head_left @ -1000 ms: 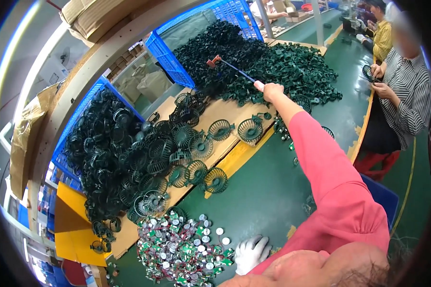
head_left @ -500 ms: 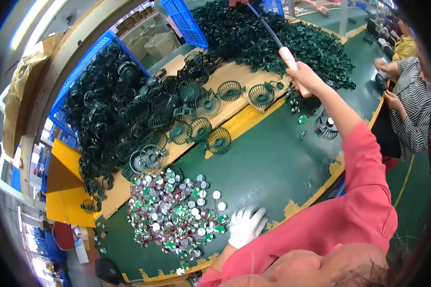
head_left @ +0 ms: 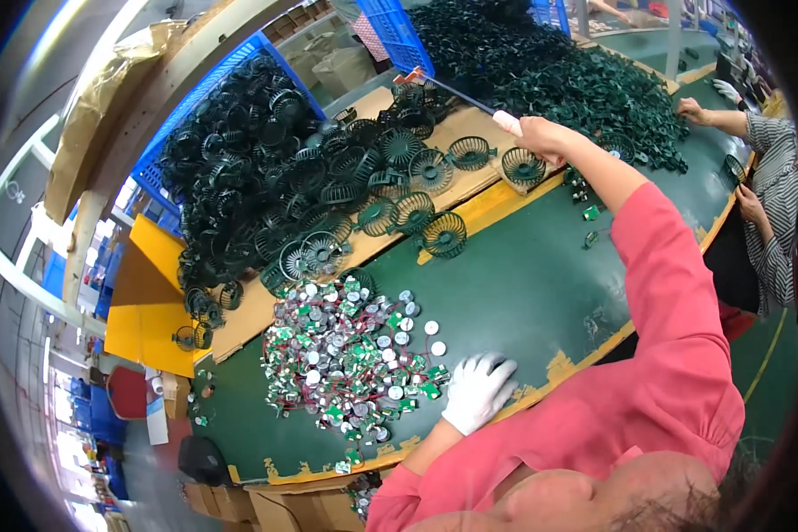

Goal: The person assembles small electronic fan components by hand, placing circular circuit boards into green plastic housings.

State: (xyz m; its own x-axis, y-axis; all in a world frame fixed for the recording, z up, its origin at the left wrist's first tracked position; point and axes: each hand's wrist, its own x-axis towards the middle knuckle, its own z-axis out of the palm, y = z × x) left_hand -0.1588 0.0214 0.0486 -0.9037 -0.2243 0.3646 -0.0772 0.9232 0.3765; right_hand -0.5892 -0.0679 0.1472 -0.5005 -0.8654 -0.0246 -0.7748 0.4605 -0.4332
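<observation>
The person in the pink sleeve is reaching the right hand (head_left: 541,135) far across the green table (head_left: 523,293), fingers closed around the pale handle of a long thin stick (head_left: 457,91); the stick is pointing away toward the blue crate (head_left: 399,35), its reddish tip lying over the round dark fan grilles (head_left: 417,168) that are spreading along the cardboard strip (head_left: 470,182); the left hand (head_left: 477,390), wearing a white glove, is resting palm down and loosely spread on the table near its front edge, gripping nothing, just beside the heap of small silver motors with green boards (head_left: 350,363); a bigger pile of dark green plastic parts (head_left: 585,89) is lying beyond the right hand; another person in a striped sleeve (head_left: 771,151) is working at the far right
</observation>
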